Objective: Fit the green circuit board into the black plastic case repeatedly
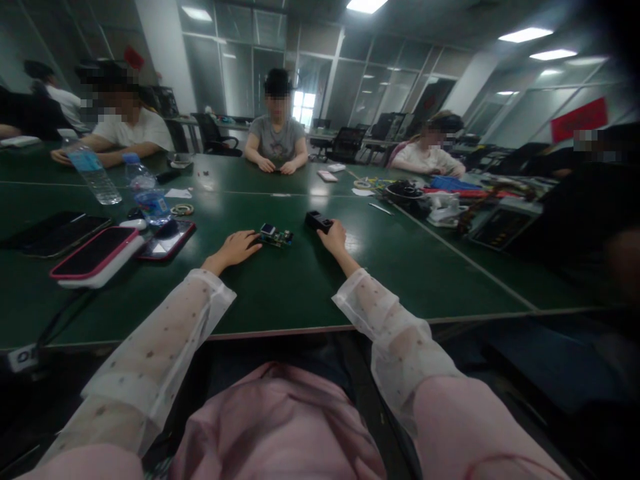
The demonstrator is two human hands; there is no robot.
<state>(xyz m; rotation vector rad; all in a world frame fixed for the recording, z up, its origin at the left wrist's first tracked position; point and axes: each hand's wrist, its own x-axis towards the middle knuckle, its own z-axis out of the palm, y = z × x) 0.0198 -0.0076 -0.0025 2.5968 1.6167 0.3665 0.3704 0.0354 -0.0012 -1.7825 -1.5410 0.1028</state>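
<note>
While held by right hand (334, 238), device (316, 221) boxy, black.

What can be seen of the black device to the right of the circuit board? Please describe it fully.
The black device is oblong and boxy, seemingly hard plastic, with a paler patch on its upper face; details are blurred. The right grip holds its near right end, hiding part. It is apart from the circuit board, over the green table; whether it rests there is unclear.
</note>
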